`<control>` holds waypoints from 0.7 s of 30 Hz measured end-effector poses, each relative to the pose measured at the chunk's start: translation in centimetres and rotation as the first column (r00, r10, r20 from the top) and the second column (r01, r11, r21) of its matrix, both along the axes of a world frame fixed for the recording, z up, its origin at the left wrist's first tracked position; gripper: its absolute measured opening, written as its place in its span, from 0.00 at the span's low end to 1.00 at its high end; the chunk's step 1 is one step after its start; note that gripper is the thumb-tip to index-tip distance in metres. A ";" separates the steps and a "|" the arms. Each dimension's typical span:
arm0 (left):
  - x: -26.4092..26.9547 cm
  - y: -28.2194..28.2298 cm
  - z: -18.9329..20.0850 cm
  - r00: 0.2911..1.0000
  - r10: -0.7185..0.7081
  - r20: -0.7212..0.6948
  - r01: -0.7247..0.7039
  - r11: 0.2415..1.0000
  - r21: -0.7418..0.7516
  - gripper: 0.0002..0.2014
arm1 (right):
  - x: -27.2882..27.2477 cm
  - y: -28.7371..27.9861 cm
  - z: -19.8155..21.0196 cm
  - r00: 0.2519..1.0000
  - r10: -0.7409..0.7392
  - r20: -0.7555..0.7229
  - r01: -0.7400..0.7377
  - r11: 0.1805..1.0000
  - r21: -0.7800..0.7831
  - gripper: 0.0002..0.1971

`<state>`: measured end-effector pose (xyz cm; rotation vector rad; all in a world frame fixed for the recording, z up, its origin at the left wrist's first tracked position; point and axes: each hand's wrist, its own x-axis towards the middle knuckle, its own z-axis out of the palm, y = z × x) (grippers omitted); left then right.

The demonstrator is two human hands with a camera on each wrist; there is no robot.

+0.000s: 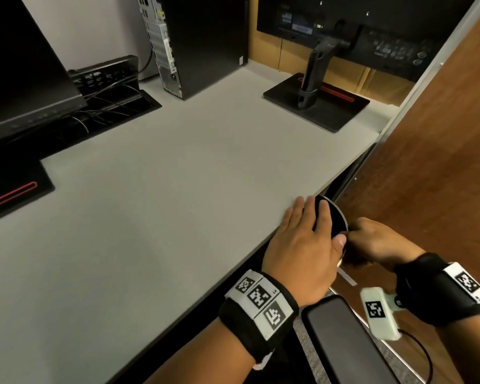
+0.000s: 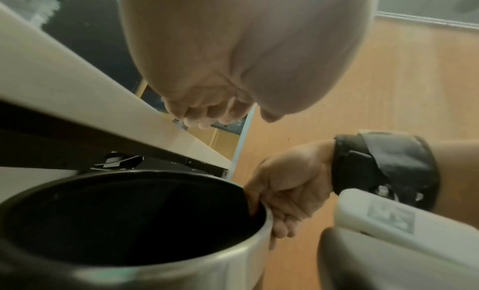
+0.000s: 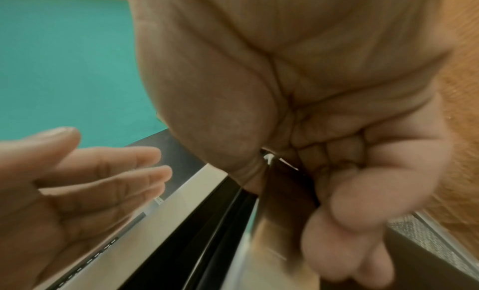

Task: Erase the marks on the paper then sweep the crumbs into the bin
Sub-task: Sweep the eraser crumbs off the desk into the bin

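Note:
A round metal bin (image 2: 243,259) with a dark inside is held just below the desk's right edge (image 1: 275,234). Its rim (image 1: 340,213) shows past my fingers in the head view. My right hand (image 1: 372,239) grips the bin's rim, thumb inside and fingers outside (image 2: 282,222); the same grip shows on the metal wall (image 3: 261,233). My left hand (image 1: 308,231) lies flat at the desk edge with straight fingers (image 3: 124,171) reaching out over the bin's mouth. No paper or eraser is in view, and I cannot make out crumbs.
Two monitors on stands (image 1: 316,103) (image 1: 14,187), a computer tower (image 1: 194,45) and a cable tray (image 1: 108,106) stand at the back of the grey desk. A wooden panel (image 1: 441,162) rises on the right. A chair armrest (image 1: 344,342) sits near my wrists.

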<state>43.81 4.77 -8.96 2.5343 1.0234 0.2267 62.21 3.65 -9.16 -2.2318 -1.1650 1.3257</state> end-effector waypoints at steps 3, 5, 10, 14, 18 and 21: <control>-0.3 -0.3 0.0 0.996 -0.035 -0.077 0.036 0.999 0.015 0.34 | 0.1 0.0 0.0 1.000 0.019 0.015 -0.019 1.000 -0.009 0.18; -1.0 -0.2 0.6 0.999 -0.048 -0.024 0.047 0.998 -0.028 0.32 | 0.2 0.1 0.0 1.000 0.020 0.019 -0.020 1.000 -0.008 0.17; -6.8 2.4 4.7 0.893 0.437 -0.108 -0.445 0.894 -0.062 0.39 | 0.2 0.0 -0.2 0.998 0.002 0.055 -0.003 1.000 0.011 0.17; -12.4 6.5 6.4 0.691 0.586 -0.424 -0.696 0.697 -0.171 0.47 | 0.3 0.0 -0.2 0.998 0.021 0.058 -0.020 1.000 -0.009 0.17; -13.8 9.4 4.7 0.623 0.520 -0.584 -0.705 0.697 -0.132 0.51 | 0.1 0.1 -0.3 0.997 0.023 0.067 -0.023 1.000 0.000 0.17; -12.1 9.4 4.2 0.645 0.445 -0.622 -0.651 0.746 -0.140 0.56 | 0.0 0.0 -0.4 0.999 0.017 0.044 -0.017 1.000 0.010 0.17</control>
